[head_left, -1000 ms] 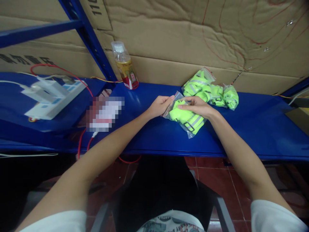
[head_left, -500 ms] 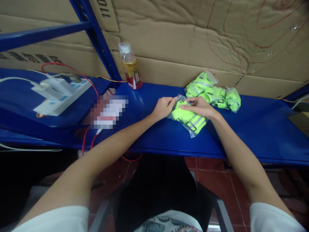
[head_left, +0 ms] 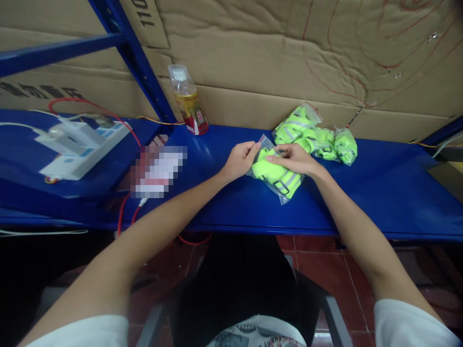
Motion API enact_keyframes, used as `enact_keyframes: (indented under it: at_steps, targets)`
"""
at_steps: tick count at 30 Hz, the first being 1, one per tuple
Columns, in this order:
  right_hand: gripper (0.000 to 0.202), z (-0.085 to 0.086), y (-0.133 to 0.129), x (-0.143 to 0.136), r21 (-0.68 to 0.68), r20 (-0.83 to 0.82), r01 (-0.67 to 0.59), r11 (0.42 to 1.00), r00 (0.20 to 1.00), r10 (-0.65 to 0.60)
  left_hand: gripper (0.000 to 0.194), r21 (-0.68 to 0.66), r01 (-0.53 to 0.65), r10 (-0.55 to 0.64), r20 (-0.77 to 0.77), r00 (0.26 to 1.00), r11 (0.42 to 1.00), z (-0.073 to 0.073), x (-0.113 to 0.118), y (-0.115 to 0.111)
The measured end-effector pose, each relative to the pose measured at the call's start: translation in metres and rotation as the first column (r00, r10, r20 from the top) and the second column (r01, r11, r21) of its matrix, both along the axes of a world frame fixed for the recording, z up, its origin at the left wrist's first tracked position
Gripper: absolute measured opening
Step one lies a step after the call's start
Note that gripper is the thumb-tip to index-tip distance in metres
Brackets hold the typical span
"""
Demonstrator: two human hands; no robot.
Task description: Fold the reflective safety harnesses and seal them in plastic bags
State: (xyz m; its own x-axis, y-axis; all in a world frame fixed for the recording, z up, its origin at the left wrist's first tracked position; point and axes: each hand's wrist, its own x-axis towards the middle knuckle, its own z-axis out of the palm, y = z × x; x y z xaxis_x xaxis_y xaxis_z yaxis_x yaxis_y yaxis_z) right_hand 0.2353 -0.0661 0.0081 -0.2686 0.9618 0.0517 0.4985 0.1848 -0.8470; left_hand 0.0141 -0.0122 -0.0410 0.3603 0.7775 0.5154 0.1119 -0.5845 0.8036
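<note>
A clear zip bag (head_left: 277, 179) holds a folded neon-yellow reflective strap with grey stripes and a dark buckle. My left hand (head_left: 241, 159) pinches the bag's upper left edge, fingers curled. Across its upper right part lies my right hand (head_left: 294, 160), thumb on the yellow webbing and fingers bent around the far side. Just behind the right hand rest several more bagged neon-yellow straps (head_left: 300, 126), pressed close together on the blue shelf (head_left: 231, 207).
A drink bottle (head_left: 190, 103) with a yellow and red label stands at the back. To the left are a white power strip (head_left: 83, 152) with plugs, red cables and a blurred flat object (head_left: 161, 171). A blue post (head_left: 144, 72) rises before the cardboard wall (head_left: 235, 62).
The view has shifted slightly, so most things sit a little further left. Both hands keep their hold on the bag, and its buckle shows more clearly.
</note>
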Motion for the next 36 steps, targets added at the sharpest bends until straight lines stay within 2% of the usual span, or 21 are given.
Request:
enact_keyframes:
  at_steps: [4, 8, 10, 12, 16, 18, 20, 22, 23, 25, 26, 28, 29, 31, 33, 34, 36]
  targets:
    - [0.057, 0.004, -0.001, 0.005, -0.107, 0.013, -0.06, 0.992, 0.998, 0.061, 0.061, -0.057, -0.018, 0.023, 0.081, 0.996, 0.998, -0.002, -0.001, 0.007]
    - [0.055, 0.003, -0.001, 0.007, -0.135, -0.012, -0.133, 0.982, 0.991, 0.132, 0.06, -0.218, 0.024, 0.013, 0.168, 0.986, 0.976, -0.003, -0.002, 0.009]
    - [0.055, 0.0, 0.001, 0.007, -0.057, 0.013, -0.131, 0.99, 0.991, 0.132, 0.053, -0.287, 0.055, 0.006, 0.207, 0.978, 0.956, -0.001, -0.003, 0.009]
    - [0.057, -0.004, 0.004, 0.008, 0.068, 0.0, -0.079, 0.995, 0.997, 0.08, 0.043, -0.341, 0.085, -0.008, 0.221, 0.975, 0.936, 0.003, -0.006, 0.007]
    - [0.076, -0.012, 0.014, 0.01, 0.239, -0.086, 0.036, 0.97, 0.996, -0.016, 0.028, -0.444, 0.182, -0.064, 0.268, 0.961, 0.877, 0.009, -0.008, 0.005]
    - [0.079, -0.016, 0.017, 0.01, 0.303, -0.093, 0.083, 0.949, 0.994, -0.057, 0.027, -0.446, 0.178, -0.033, 0.314, 0.949, 0.877, 0.01, -0.008, 0.006]
    - [0.074, -0.018, 0.016, 0.007, 0.416, -0.057, 0.123, 0.901, 0.992, -0.109, 0.031, -0.391, 0.076, 0.066, 0.339, 0.939, 0.917, 0.01, -0.008, 0.01]
    - [0.063, -0.02, 0.012, 0.001, 0.555, 0.045, 0.096, 0.826, 0.988, -0.145, 0.037, -0.24, -0.125, 0.212, 0.381, 0.9, 0.963, 0.011, -0.01, 0.012]
    - [0.059, -0.02, 0.009, -0.004, 0.612, 0.104, 0.063, 0.788, 0.982, -0.16, 0.038, -0.136, -0.244, 0.279, 0.413, 0.867, 0.96, 0.013, -0.012, 0.012]
    - [0.052, -0.02, 0.003, -0.014, 0.678, 0.181, 0.018, 0.735, 0.965, -0.19, 0.037, 0.08, -0.43, 0.358, 0.428, 0.83, 0.9, 0.016, -0.016, 0.009]
    - [0.05, -0.02, 0.001, -0.02, 0.686, 0.185, 0.021, 0.727, 0.962, -0.202, 0.035, 0.179, -0.466, 0.376, 0.382, 0.844, 0.866, 0.018, -0.018, 0.006]
    - [0.048, -0.022, 0.001, -0.027, 0.661, 0.132, 0.078, 0.747, 0.967, -0.218, 0.031, 0.372, -0.422, 0.386, 0.17, 0.907, 0.827, 0.021, -0.02, 0.001]
    - [0.048, -0.023, 0.002, -0.028, 0.629, 0.082, 0.129, 0.766, 0.97, -0.231, 0.029, 0.457, -0.352, 0.384, 0.024, 0.923, 0.817, 0.022, -0.021, -0.001]
    - [0.05, -0.025, 0.008, -0.022, 0.539, -0.025, 0.25, 0.805, 0.959, -0.281, 0.025, 0.573, -0.147, 0.358, -0.275, 0.893, 0.807, 0.023, -0.02, -0.002]
    - [0.054, -0.025, 0.014, -0.007, 0.468, -0.095, 0.366, 0.805, 0.926, -0.366, 0.026, 0.593, 0.063, 0.31, -0.506, 0.805, 0.803, 0.022, -0.021, 0.002]
    - [0.055, -0.024, 0.016, 0.003, 0.468, -0.101, 0.406, 0.785, 0.907, -0.409, 0.029, 0.581, 0.123, 0.291, -0.567, 0.771, 0.805, 0.022, -0.022, 0.004]
    - [0.056, -0.02, 0.018, 0.022, 0.561, -0.059, 0.429, 0.708, 0.874, -0.483, 0.041, 0.556, 0.128, 0.283, -0.592, 0.755, 0.821, 0.021, -0.027, 0.009]
